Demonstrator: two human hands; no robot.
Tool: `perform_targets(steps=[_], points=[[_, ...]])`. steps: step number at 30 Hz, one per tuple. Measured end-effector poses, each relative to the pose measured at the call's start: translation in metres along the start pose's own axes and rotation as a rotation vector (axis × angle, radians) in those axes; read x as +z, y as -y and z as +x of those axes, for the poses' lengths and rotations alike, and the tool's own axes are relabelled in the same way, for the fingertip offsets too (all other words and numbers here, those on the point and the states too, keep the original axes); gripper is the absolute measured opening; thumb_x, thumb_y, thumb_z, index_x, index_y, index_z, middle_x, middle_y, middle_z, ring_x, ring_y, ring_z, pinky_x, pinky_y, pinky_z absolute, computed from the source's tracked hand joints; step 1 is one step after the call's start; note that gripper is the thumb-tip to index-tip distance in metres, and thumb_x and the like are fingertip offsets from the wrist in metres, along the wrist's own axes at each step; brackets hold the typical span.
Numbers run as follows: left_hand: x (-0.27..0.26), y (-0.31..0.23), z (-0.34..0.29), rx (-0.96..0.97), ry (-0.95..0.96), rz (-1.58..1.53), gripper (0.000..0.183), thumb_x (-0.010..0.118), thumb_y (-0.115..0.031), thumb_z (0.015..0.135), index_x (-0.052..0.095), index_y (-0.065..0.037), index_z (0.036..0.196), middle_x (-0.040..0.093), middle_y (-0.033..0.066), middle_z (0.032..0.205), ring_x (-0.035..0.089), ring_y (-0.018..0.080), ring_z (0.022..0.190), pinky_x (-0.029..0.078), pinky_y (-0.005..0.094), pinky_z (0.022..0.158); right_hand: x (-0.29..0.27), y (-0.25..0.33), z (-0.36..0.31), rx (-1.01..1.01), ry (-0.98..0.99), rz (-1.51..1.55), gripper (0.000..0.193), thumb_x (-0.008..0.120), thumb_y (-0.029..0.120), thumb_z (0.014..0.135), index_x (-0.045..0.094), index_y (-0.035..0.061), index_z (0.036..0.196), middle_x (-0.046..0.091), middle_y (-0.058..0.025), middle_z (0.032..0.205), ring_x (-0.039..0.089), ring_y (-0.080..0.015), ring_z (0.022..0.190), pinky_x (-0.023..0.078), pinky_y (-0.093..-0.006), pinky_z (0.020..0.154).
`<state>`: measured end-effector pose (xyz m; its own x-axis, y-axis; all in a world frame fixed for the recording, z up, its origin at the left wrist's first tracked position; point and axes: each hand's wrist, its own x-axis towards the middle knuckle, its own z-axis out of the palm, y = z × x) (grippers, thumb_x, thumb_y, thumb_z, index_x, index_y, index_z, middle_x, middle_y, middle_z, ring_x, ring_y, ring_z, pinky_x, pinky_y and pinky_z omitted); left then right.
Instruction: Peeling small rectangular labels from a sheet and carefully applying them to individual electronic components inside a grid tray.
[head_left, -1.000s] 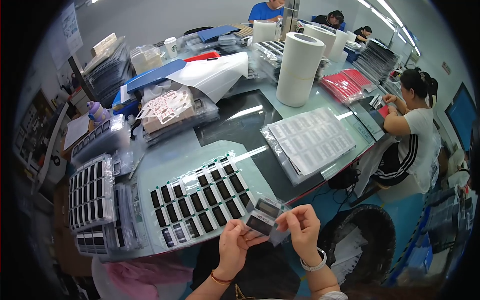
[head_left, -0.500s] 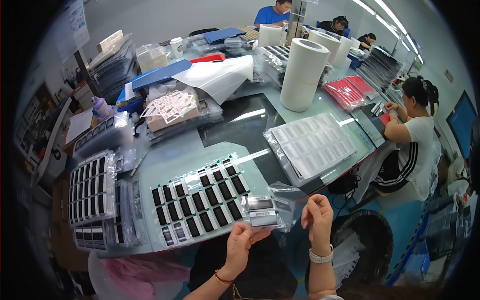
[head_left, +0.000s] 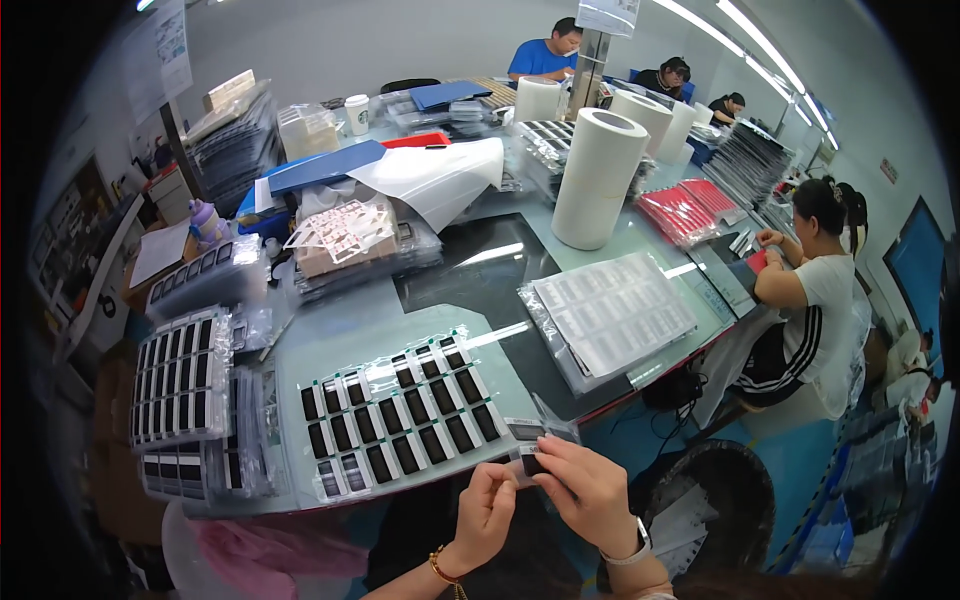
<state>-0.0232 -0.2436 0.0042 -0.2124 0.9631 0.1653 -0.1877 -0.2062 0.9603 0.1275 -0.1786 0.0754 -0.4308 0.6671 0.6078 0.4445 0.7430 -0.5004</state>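
Observation:
My left hand [head_left: 484, 516] pinches the near edge of a clear plastic film [head_left: 524, 465] at the table's front edge. In that film sit small silvery panels with dark windows [head_left: 523, 430]. My right hand [head_left: 592, 492] is closed over the film's right part, thumb and fingers pressed together at one panel; its fingers hide much of it. Beside my hands, to the left, rows of black-windowed strips with green tabs [head_left: 425, 405] lie on a pale green mat [head_left: 440, 322].
Stacked sheets of similar panels [head_left: 182, 385] stand at the left. A bagged sheet stack [head_left: 612, 312] lies to the right, behind it a tall white roll [head_left: 600, 180]. Below right is a dark bin [head_left: 745, 495] holding scraps. A co-worker [head_left: 815, 265] sits at the right.
My right hand has come left and down from beside the film onto it. The film has tilted and sunk lower, with less of its panels showing. The view has shifted slightly.

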Motion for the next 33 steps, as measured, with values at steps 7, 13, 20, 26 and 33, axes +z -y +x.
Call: perform_targets(steps=[7, 13, 20, 26, 33], points=[[-0.003, -0.006, 0.009, -0.056, 0.025, -0.24, 0.015, 0.052, -0.013, 0.107, 0.057, 0.0, 0.103, 0.061, 0.0021, 0.091, 0.05, 0.0045, 0.081, 0.041, 0.0194, 0.072, 0.008, 0.004, -0.007, -0.111, 0.049, 0.009, 0.025, 0.078, 0.004, 0.082, 0.072, 0.0001, 0.106, 0.075, -0.0171, 0.108, 0.075, -0.0333, 0.093, 0.062, -0.0365, 0.076], [-0.002, -0.015, 0.012, -0.043, 0.023, 0.011, 0.018, 0.056, -0.014, 0.107, 0.062, 0.0, 0.098, 0.064, 0.0035, 0.084, 0.057, 0.0097, 0.078, 0.046, 0.0234, 0.072, 0.005, 0.009, -0.003, 0.135, 0.076, 0.239, 0.023, 0.079, 0.004, 0.085, 0.075, -0.0018, 0.107, 0.076, -0.0163, 0.093, 0.076, -0.0252, 0.079, 0.058, -0.0299, 0.068], [-0.005, -0.025, 0.016, 0.193, 0.165, 0.073, 0.019, 0.051, -0.014, 0.109, 0.059, 0.0, 0.097, 0.065, 0.0085, 0.09, 0.065, 0.0184, 0.091, 0.052, 0.0306, 0.085, -0.002, -0.022, -0.001, 0.441, -0.108, 0.417, 0.014, 0.067, 0.007, 0.097, 0.071, -0.004, 0.09, 0.073, -0.0093, 0.077, 0.069, -0.0142, 0.064, 0.051, -0.0259, 0.058], [-0.02, -0.023, 0.02, 0.161, 0.116, -0.305, 0.023, 0.048, -0.019, 0.11, 0.054, -0.002, 0.095, 0.06, 0.0119, 0.114, 0.063, 0.0336, 0.117, 0.053, 0.056, 0.099, -0.021, -0.094, -0.001, 0.648, -0.562, 1.271, 0.023, 0.057, 0.02, 0.105, 0.067, 0.0001, 0.1, 0.072, -0.0135, 0.087, 0.071, -0.0212, 0.07, 0.061, -0.0368, 0.062], [-0.029, -0.015, 0.032, -0.032, 0.152, -0.494, 0.02, 0.046, -0.021, 0.11, 0.054, -0.003, 0.105, 0.055, 0.0088, 0.114, 0.06, 0.0311, 0.126, 0.057, 0.0596, 0.099, -0.007, -0.085, -0.015, 0.703, -0.073, 1.542, 0.039, 0.05, 0.03, 0.107, 0.065, -0.0056, 0.111, 0.057, -0.0362, 0.136, 0.071, -0.0384, 0.106, 0.065, -0.0422, 0.076]])
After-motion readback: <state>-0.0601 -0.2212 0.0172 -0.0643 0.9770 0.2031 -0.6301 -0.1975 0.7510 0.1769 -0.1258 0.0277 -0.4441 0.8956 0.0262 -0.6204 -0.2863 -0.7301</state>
